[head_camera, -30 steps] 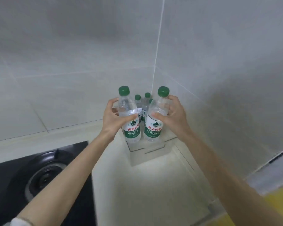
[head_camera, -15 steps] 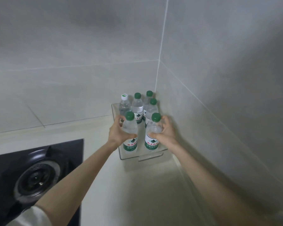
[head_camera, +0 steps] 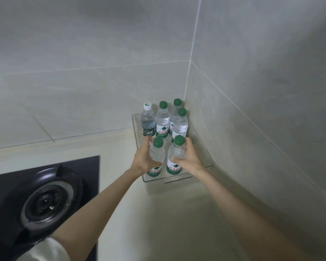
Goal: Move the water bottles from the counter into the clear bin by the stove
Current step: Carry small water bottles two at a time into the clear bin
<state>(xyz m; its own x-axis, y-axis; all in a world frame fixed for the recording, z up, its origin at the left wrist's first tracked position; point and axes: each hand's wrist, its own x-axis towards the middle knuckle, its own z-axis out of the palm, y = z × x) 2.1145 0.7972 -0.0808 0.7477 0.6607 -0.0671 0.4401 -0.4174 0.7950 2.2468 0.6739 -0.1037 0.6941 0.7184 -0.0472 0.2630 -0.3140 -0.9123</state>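
Two More Bottles Into the Corner Bin

My left hand (head_camera: 144, 160) was wrapped round the shoulder of one green-capped bottle (head_camera: 157, 157), fingers closed on the far side and thumb on the near side, and my right hand (head_camera: 189, 159) gripped its twin (head_camera: 175, 159) the same way, thumb pressed across the clear plastic above the label. I held both high on the body, I judge, so that their bases could go down past the wall of the clear bin (head_camera: 201, 146) without my knuckles catching it. Both bottles stood upright in the front row of the bin, side by side between my hands; whether their bases had reached the floor I could not tell through the plastic

Beyond my fingertips, four bottles already stood in the bin: a white-capped bottle (head_camera: 148, 121) with a dark label beyond my left hand, a green-capped one (head_camera: 162, 121) just beside it, and two more green-capped ones, the rear bottle (head_camera: 174, 117) tucked into the tiled corner and the nearer bottle (head_camera: 180, 123) beyond my right hand. They were packed close, which left only the front row free, so that was where my pair went

The stove burner (head_camera: 47, 202) lay well off beside my left forearm. No loose bottles showed on the counter (head_camera: 177, 223) beneath my arms
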